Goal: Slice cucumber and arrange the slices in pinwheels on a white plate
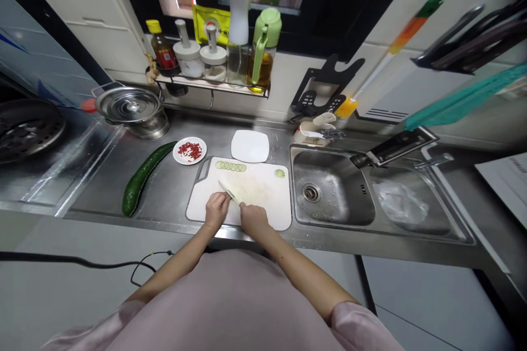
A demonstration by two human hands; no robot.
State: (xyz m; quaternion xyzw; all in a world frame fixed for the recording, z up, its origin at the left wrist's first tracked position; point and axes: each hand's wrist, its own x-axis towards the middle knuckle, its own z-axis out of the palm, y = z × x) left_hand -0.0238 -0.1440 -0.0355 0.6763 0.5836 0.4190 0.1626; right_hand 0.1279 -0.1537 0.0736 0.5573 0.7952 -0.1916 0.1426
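My right hand (254, 220) is closed round the handle of a knife (229, 191), whose blade points up and left over the white cutting board (263, 219). Close beside the blade, the fingers of my left hand (217, 209) are pinched together; what they hold, if anything, is too small to make out. A row of thin, overlapping pale green cucumber slices (231, 166) lies along the board's far edge. In its far right corner rests a small cucumber piece (279, 174).
Left of the board lie a long green cucumber (145, 176) and a plate of chopped red bits (190, 151). A white square plate (250, 146) sits behind the board. To the right is a sink (333, 214); a lidded steel pot (132, 112) stands at the back left, below a bottle rack (218, 84).
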